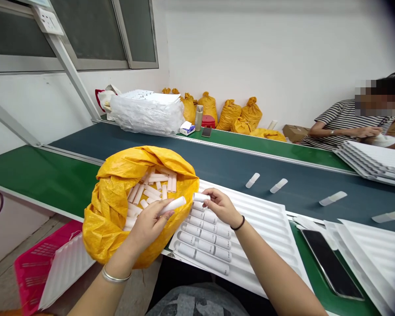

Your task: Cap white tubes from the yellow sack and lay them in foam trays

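Observation:
My left hand [150, 223] is closed around a smooth white tube [175, 204] above the open mouth of a yellow woven sack [113, 197]. Inside the sack lie many loose pale tubes [154, 192]. My right hand [220, 204] pinches a shorter white tube [200, 197] by its right end, just past the sack's right rim. Below that hand, a white ribbed tray [263, 215] carries a row of white tubes [204, 259] with small dark print, lying side by side in its grooves.
A blue-grey belt [224, 160] runs across, bearing several translucent-capped tubes [279, 186]. At right, a phone [331, 263] lies beside stacked trays [375, 259]. A pink basket [36, 263] stands low left. Opposite sits a person in a striped shirt [339, 118]; tied yellow sacks [229, 115] line the wall.

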`<state>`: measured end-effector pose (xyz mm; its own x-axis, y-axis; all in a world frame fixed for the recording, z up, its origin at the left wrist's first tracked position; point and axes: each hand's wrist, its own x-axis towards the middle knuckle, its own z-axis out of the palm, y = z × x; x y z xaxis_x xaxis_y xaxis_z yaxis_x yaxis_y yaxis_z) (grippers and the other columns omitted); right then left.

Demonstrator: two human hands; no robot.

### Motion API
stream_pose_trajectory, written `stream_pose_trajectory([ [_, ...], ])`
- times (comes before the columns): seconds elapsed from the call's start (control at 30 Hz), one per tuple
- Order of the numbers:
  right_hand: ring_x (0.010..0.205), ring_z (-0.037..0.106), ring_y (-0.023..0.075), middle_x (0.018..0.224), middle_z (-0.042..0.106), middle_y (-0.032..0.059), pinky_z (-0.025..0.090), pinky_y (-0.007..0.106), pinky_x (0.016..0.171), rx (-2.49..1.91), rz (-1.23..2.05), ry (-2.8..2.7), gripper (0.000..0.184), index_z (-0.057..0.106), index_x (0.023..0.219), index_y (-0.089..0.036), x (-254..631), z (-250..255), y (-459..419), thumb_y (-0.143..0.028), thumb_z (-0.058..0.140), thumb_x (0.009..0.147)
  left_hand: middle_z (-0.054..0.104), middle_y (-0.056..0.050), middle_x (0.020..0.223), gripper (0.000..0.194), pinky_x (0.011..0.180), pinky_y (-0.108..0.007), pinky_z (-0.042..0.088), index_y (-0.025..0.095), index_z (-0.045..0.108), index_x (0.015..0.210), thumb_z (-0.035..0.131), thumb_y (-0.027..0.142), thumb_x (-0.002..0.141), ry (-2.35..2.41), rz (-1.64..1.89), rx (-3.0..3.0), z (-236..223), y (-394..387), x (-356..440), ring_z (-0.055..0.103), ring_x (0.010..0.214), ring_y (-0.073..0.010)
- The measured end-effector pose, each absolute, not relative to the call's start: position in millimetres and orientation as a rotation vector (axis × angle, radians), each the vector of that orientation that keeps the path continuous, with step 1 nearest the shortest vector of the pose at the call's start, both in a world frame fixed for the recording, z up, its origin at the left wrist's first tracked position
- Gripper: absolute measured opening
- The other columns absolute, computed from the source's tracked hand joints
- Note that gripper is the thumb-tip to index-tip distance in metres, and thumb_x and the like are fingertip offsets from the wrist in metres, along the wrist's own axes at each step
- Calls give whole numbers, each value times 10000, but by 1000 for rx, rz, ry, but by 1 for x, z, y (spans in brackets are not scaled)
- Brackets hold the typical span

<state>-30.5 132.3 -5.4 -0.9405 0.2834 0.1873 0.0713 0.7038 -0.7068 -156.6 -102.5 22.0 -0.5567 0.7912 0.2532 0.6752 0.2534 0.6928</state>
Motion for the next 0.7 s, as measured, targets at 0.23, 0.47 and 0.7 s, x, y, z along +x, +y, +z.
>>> stream_pose_trajectory([
  [0.23,944,598,175,1056,642,82,495,327,826,194,1165,-2359,251,563,1160,-213,-2,44,113,-247,522,915,629,-71,996,334,812,-305,465,189,562,1209,450,343,934,2272,1108,1630,40,-97,-142,586,912,-193],
  [0.47,785,604,163,942,673,68,493,311,729,56,1193,-2426,269,592,1149,-219,8,48,105,-338,504,924,623,-82,972,278,800,-298,472,164,552,1182,487,238,922,2306,1143,1938,47,-99,-130,572,889,-185],
  [0.7,525,516,93,661,602,7,455,227,510,-318,2063,-2098,368,623,982,-157,7,46,95,-497,580,847,614,-82,870,422,687,-328,461,163,464,1301,540,158,886,2528,916,2433,54,-98,-125,533,756,-193],
])
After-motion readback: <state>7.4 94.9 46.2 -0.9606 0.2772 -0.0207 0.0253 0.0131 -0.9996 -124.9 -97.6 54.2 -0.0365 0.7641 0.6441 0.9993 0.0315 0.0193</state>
